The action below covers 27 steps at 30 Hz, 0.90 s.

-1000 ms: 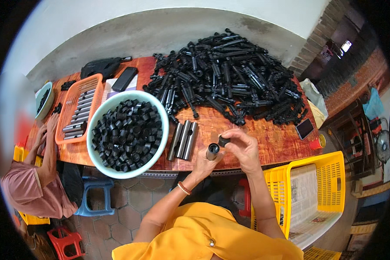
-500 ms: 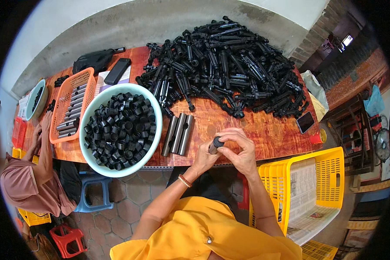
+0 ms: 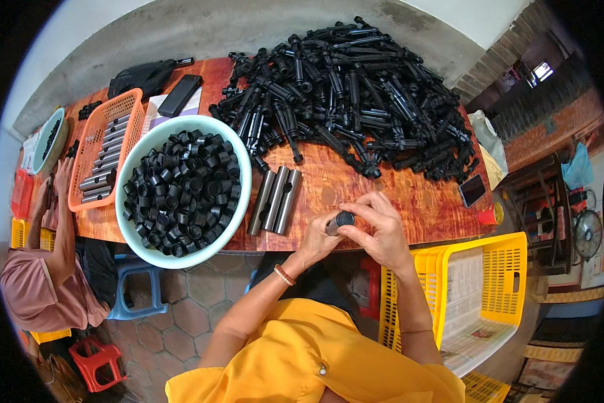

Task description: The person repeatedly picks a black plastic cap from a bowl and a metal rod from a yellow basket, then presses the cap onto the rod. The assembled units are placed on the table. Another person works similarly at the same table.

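Observation:
Near the table's front edge, my left hand (image 3: 319, 242) is closed around a metal tube (image 3: 331, 227) whose far side is hidden by my fingers. A round black plastic cap (image 3: 345, 218) sits at the tube's upper end. With thumb and fingers, my right hand (image 3: 384, 232) pinches that cap. To the left of my hands lie several steel tubes (image 3: 273, 201) with holes in their sides, side by side on the table. Beyond them to the left, a pale blue bowl (image 3: 245, 195) holds many small black caps. A large heap of black tubular parts (image 3: 376, 101) covers the table's back.
An orange basket (image 3: 134, 107) holds metal tubes, near a black phone-like case (image 3: 179, 96). At the left, another person (image 3: 50, 275) works beside a second bowl (image 3: 61, 138). Yellow crates (image 3: 517, 269) stand at my right. A phone (image 3: 472, 191) lies on the table's right end.
The view has shifted slightly. My right-hand fingers have turned and spread a little around the cap, which now tilts more toward me. The other person's hands have moved slightly.

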Each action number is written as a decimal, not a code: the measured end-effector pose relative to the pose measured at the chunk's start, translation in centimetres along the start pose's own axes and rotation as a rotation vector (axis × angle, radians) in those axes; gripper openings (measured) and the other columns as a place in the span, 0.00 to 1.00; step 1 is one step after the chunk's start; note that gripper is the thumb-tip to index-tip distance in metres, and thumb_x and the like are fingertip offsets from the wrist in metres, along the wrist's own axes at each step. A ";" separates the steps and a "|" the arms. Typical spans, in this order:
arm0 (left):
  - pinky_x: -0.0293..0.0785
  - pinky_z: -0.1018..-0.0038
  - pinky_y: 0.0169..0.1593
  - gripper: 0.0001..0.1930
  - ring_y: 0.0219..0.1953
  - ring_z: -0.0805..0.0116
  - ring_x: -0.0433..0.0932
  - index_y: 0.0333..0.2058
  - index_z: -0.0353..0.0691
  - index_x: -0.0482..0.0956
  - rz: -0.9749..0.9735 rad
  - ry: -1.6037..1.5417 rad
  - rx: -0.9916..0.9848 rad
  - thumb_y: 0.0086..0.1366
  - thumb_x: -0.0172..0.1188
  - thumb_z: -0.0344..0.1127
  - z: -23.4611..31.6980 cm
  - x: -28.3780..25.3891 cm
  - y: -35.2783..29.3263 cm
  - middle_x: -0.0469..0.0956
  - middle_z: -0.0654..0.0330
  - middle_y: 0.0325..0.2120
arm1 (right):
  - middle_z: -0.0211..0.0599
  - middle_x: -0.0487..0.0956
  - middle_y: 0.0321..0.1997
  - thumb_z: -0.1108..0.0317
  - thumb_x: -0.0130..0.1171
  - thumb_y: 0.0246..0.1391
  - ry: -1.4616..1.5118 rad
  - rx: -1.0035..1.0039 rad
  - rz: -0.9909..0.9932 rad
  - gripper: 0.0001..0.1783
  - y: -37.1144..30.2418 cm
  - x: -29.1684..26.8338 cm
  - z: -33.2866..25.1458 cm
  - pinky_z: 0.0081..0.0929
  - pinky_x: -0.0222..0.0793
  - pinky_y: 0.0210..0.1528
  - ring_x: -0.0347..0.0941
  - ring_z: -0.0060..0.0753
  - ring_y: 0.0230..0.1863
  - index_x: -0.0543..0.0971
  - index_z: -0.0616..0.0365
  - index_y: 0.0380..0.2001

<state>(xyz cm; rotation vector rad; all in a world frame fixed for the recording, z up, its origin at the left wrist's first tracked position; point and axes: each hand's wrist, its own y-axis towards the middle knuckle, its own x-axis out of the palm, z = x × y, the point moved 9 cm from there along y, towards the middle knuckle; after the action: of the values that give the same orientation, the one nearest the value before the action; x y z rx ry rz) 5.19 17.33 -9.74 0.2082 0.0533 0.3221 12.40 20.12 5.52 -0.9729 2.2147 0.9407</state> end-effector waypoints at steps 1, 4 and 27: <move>0.70 0.72 0.32 0.11 0.25 0.71 0.71 0.34 0.35 0.75 -0.016 0.000 -0.023 0.55 0.64 0.34 -0.2 0.1 0.0 0.74 0.57 0.23 | 0.40 0.73 0.33 0.65 0.67 0.41 0.002 -0.012 -0.024 0.19 0.1 0.0 0.0 0.32 0.66 0.40 0.69 0.41 0.36 0.80 0.63 0.38; 0.70 0.72 0.32 0.11 0.25 0.71 0.72 0.34 0.34 0.75 -0.030 -0.017 -0.005 0.56 0.64 0.34 0.6 0.0 0.1 0.74 0.56 0.23 | 0.40 0.74 0.33 0.65 0.66 0.42 0.028 -0.047 -0.108 0.19 0.5 0.2 0.2 0.32 0.66 0.41 0.69 0.40 0.37 0.80 0.62 0.39; 0.67 0.77 0.36 0.09 0.31 0.80 0.66 0.31 0.35 0.75 -0.456 -0.207 -0.125 0.58 0.64 0.34 2.7 1.2 0.7 0.70 0.69 0.23 | 0.37 0.77 0.38 0.65 0.67 0.43 0.315 -0.056 -0.487 0.21 2.1 1.6 2.4 0.30 0.67 0.46 0.72 0.35 0.41 0.81 0.55 0.44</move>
<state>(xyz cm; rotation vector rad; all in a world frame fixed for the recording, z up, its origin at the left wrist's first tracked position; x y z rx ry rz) 6.34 17.83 -6.97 0.0999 -0.1233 -0.1511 10.31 22.32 3.75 -1.6858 2.0433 0.6589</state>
